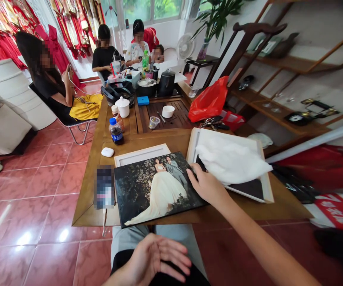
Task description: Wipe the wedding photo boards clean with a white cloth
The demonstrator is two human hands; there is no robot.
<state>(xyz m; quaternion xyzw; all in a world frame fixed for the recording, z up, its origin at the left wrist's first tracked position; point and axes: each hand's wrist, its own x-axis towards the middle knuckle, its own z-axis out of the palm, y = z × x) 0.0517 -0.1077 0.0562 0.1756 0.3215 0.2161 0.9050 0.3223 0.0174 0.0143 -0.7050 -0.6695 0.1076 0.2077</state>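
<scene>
Right hand (pixel 206 183) at photo panel (pixel 156 190), face-up, long axis left-right

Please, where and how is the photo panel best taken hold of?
Probably by both short edges, from left and right: the photo panel is a flat rectangle, picture side up. The right hand is at its right edge; the left hand, empty, could come to the left edge.

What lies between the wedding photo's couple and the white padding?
In the head view: the right hand, its fingers on the wedding photo, and the left rail of the pale frame beneath the white padding.
</scene>
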